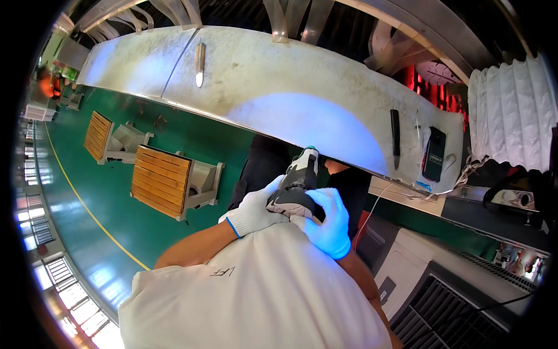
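Note:
Close against my chest, at the table's near edge, I hold a grey, black and white shoe [295, 179] with a bit of teal at its far end. My left hand [256, 210], in a white knitted glove with a blue cuff edge, closes around the shoe's left side. On the other side my right hand [329, 223], also gloved and lit blue, grips the shoe near its close end. Its fingertips are partly hidden by the shoe.
A long pale worktable [256, 70] runs across the front. On it lie a knife [200, 65], a dark-handled knife [396, 138] and a black phone [433, 155]. Slatted wooden seats [160, 181] stand at left. A white ribbed duct [511, 113] and a large grey machine [427, 264] are right.

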